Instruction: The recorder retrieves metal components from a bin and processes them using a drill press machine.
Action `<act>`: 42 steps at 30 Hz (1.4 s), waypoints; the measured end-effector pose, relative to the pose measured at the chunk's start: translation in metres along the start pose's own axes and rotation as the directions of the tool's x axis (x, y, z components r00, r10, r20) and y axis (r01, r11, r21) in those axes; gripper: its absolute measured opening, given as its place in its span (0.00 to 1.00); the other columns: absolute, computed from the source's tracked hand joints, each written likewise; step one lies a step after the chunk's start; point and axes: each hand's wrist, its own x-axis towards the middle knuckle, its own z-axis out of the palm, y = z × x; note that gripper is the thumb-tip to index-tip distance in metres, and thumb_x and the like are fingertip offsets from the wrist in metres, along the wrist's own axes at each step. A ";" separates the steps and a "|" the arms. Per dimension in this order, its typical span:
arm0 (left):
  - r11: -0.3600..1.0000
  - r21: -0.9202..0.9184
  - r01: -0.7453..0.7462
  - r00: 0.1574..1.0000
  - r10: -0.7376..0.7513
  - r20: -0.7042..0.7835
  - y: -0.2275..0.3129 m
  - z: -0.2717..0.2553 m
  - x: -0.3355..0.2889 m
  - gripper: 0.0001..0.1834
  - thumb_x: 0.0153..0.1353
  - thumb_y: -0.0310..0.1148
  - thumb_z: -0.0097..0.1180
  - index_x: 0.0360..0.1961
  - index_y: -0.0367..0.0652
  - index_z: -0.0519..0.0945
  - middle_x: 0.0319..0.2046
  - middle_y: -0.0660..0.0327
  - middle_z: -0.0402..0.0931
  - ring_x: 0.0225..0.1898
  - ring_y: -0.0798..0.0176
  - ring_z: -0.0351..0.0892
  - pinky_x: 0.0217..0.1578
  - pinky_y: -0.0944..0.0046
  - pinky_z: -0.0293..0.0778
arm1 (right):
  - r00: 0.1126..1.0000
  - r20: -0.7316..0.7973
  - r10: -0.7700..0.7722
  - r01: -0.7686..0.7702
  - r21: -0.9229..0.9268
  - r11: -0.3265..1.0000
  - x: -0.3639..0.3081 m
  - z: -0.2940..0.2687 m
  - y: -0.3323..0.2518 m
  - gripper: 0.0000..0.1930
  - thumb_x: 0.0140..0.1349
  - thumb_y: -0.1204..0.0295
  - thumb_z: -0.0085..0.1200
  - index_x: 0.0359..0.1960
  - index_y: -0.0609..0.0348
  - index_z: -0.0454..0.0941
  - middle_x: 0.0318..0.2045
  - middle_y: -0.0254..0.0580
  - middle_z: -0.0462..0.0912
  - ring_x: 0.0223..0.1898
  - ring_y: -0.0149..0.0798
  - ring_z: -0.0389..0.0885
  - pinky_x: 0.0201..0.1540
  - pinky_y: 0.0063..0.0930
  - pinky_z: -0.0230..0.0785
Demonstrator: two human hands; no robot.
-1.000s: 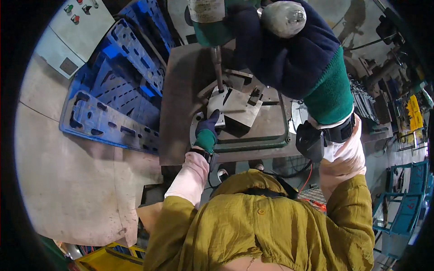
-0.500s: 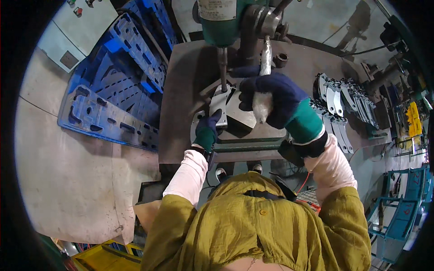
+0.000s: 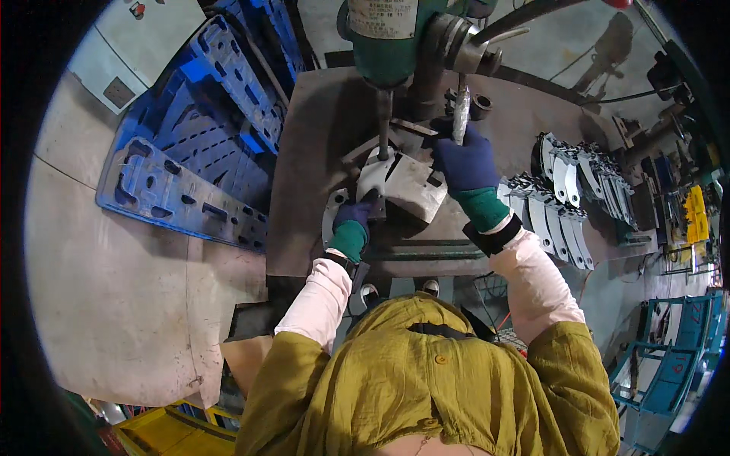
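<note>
My left hand [image 3: 355, 220], in a dark blue and green glove, is closed on a curved pale metal plate [image 3: 372, 179]. Its thumb lies on the plate's near end. The far end sits under the spindle [image 3: 385, 125] of a green drill press [image 3: 388, 57]; the tip's exact contact is hard to see. My right hand [image 3: 465, 161], gloved alike, is wrapped round the low end of the press's lever handle [image 3: 461, 112], which is covered in shiny wrapping. A metal block [image 3: 417, 188] lies between my hands. Beside my left hand rests another curved plate [image 3: 330, 215].
Several curved metal plates [image 3: 559, 228] lie in rows on the right of the metal worktable [image 3: 304, 144]. A small ring-shaped part [image 3: 480, 106] stands behind my right hand. Blue plastic pallets [image 3: 182, 190] lean at the left. A second lever [image 3: 532, 17] sticks out at upper right.
My right hand has moved down and away from me, swinging the lever handle with it. The second lever has swung into view. My left hand stays on the plate.
</note>
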 end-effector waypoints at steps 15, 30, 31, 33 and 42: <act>0.721 -0.628 0.291 0.940 -0.338 0.047 0.107 -0.006 -0.060 0.24 0.61 0.47 0.62 0.50 0.40 0.80 0.41 0.53 0.82 0.35 0.59 0.83 0.36 0.56 0.79 | 0.895 -0.186 -0.405 0.334 -0.321 0.886 0.028 -0.014 0.025 0.13 0.56 0.69 0.60 0.43 0.54 0.82 0.35 0.50 0.84 0.37 0.50 0.84 0.39 0.38 0.75; 0.656 -0.692 0.301 0.943 -0.313 0.114 0.075 -0.006 -0.052 0.22 0.55 0.44 0.70 0.48 0.50 0.79 0.39 0.62 0.79 0.35 0.60 0.81 0.32 0.61 0.79 | 0.879 -0.111 -0.464 0.296 -0.637 0.712 0.041 -0.014 0.028 0.10 0.59 0.72 0.59 0.43 0.51 0.82 0.33 0.47 0.83 0.33 0.52 0.82 0.35 0.43 0.73; 0.636 -0.718 0.285 0.948 -0.297 0.113 0.077 -0.004 -0.053 0.21 0.55 0.44 0.70 0.48 0.50 0.79 0.39 0.62 0.79 0.35 0.60 0.80 0.32 0.60 0.79 | 0.807 -0.121 -0.578 0.390 -0.625 0.676 0.048 -0.017 0.041 0.09 0.60 0.71 0.59 0.43 0.52 0.81 0.33 0.47 0.82 0.33 0.53 0.81 0.34 0.44 0.72; 0.587 -0.772 0.245 0.959 -0.266 0.102 0.077 -0.002 -0.053 0.21 0.55 0.44 0.70 0.47 0.50 0.79 0.39 0.62 0.79 0.34 0.61 0.80 0.32 0.60 0.79 | 0.618 -0.143 -0.773 0.569 -0.598 0.565 0.071 -0.020 0.063 0.09 0.60 0.70 0.59 0.42 0.54 0.81 0.32 0.48 0.81 0.32 0.54 0.80 0.32 0.45 0.71; 0.676 -0.697 0.240 0.967 -0.226 0.114 0.078 -0.002 -0.050 0.24 0.55 0.46 0.68 0.51 0.50 0.79 0.38 0.64 0.80 0.33 0.64 0.80 0.30 0.62 0.77 | 0.584 0.106 -0.805 0.568 -0.761 0.312 0.160 -0.073 0.046 0.20 0.53 0.63 0.60 0.47 0.51 0.75 0.40 0.46 0.79 0.37 0.54 0.79 0.35 0.47 0.71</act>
